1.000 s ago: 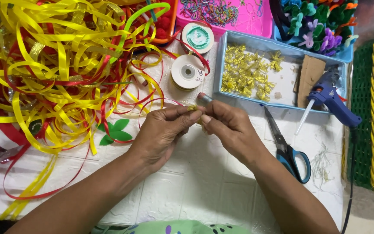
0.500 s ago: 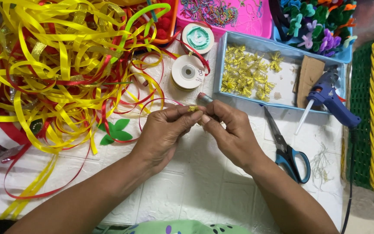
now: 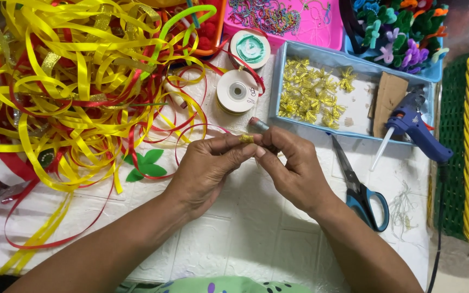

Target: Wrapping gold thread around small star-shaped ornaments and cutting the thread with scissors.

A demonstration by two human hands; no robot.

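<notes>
My left hand [image 3: 204,171] and my right hand [image 3: 294,168] meet over the middle of the white work surface [image 3: 245,239]. Between their fingertips they pinch a small gold glitter piece [image 3: 246,139]. Both hands have fingers closed on it. A small grey and red cylinder [image 3: 257,125] pokes out just above my right fingers. Behind the hands stands a light blue tray [image 3: 354,62] with several small gold bows [image 3: 308,92] in it.
A big tangle of yellow and red ribbon [image 3: 77,92] fills the left. Two ribbon spools [image 3: 236,91] lie beside it, green paper leaves [image 3: 145,165] below. Blue-handled scissors [image 3: 362,190] and a blue glue gun [image 3: 411,127] lie to the right, a woven green and yellow basket [image 3: 465,157] beyond.
</notes>
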